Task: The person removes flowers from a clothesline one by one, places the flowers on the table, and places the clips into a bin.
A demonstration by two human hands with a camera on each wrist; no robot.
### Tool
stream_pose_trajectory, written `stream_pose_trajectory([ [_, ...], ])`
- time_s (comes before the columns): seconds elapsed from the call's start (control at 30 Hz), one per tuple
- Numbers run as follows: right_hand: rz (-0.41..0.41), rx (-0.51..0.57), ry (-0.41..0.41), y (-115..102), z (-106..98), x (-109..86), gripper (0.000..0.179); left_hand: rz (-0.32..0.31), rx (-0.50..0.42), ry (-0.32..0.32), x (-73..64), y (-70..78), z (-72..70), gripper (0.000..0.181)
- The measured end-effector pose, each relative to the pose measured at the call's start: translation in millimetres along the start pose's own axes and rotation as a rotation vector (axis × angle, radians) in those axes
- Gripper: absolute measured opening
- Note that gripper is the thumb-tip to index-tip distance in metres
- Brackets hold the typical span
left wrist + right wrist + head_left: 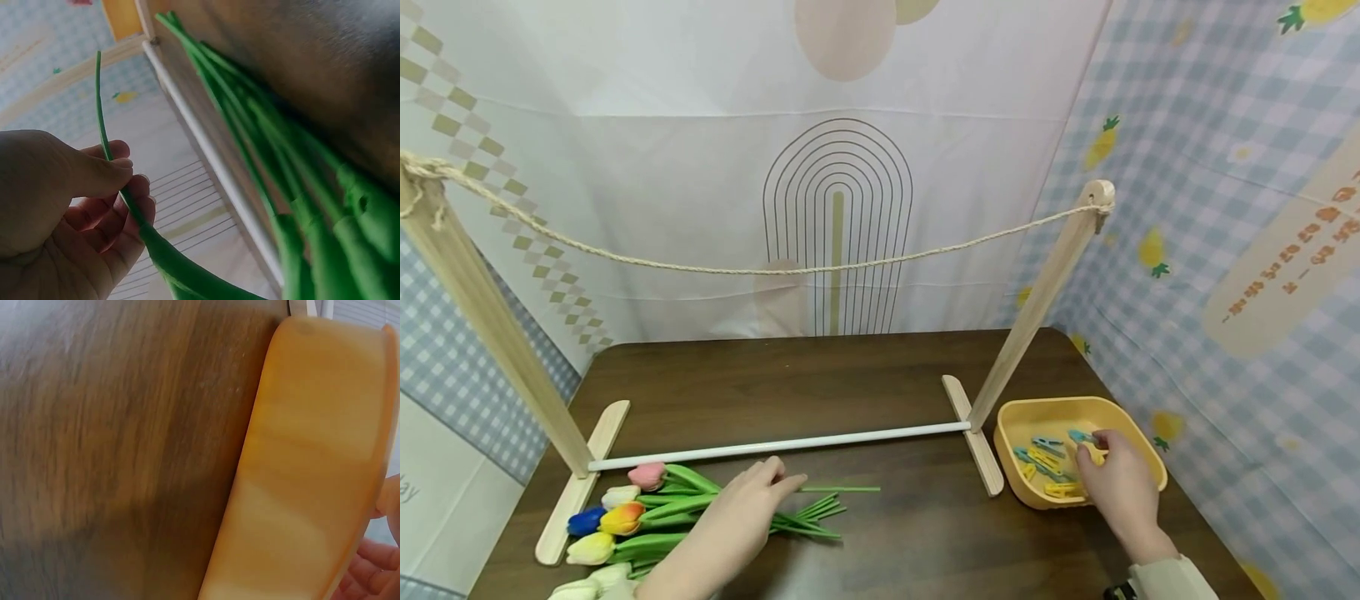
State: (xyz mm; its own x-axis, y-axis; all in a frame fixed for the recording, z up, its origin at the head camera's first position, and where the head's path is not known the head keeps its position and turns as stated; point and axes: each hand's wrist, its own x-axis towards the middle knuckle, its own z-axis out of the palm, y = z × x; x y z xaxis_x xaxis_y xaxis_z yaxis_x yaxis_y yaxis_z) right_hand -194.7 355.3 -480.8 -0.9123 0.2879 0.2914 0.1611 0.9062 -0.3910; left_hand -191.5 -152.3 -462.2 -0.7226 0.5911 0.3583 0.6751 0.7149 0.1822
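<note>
My left hand point(741, 512) pinches the thin green stem point(104, 128) of an artificial tulip between thumb and fingers, in the head and left wrist views. Below and beside it lies a bunch of tulips point(655, 508) with pink, white, blue, orange and yellow heads, stems pointing right. My right hand point(1122, 483) reaches into a yellow plastic basket point(1022, 408) at the right. Its fingertips are at a blue clothespin point(1081, 436); whether they grip it cannot be told. Yellow clothespins point(1063, 490) and more blue ones lie in the basket. The right wrist view shows mostly the basket's outer wall point(306, 456).
A wooden stand spans the table point(895, 542), with a left post point(497, 333), a right post point(1033, 308) and a white bar point(782, 447) low between them. A twine rope point(790, 271) sags between the post tops. Patterned cloths point(700, 183) hang behind and at the sides.
</note>
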Motion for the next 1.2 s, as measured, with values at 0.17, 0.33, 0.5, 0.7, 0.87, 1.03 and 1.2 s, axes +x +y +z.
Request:
stream_pose_trajectory([
  [0.17, 0.011, -0.016, -0.019, 6.3, 0.0, -0.1, 0.035, -0.010, 0.010, -0.018, -2.9, 0.2, 11.3, 0.047],
  [0.33, 0.029, -0.027, -0.036, 9.3, -2.0, 0.0, 0.037, -0.029, 0.016, -0.049, -6.8, -0.6, 20.8, 0.045],
  [0.5, 0.054, -0.034, -0.059, 9.7, -3.1, 0.6, 0.037, -0.055, 0.016, -0.100, -10.7, -2.0, 27.4, 0.043],
  [0.7, 0.064, -0.034, -0.060, 9.8, -2.0, 0.1, 0.038, -0.066, 0.021, -0.113, -13.9, -3.6, 30.9, 0.040],
  [0.87, 0.068, -0.031, -0.065, 10.6, -1.5, -0.2, 0.039, -0.064, 0.010, -0.118, -15.2, -4.2, 30.5, 0.040],
  [1.03, 0.044, -0.023, -0.051, 11.1, -0.3, -0.5, 0.039, -0.067, 0.001, -0.131, -14.7, -3.5, 28.3, 0.040],
  [1.2, 0.011, -0.012, -0.028, 7.5, 1.3, -1.6, 0.038, -0.073, 0.003, -0.129, -14.1, -3.1, 25.8, 0.027],
])
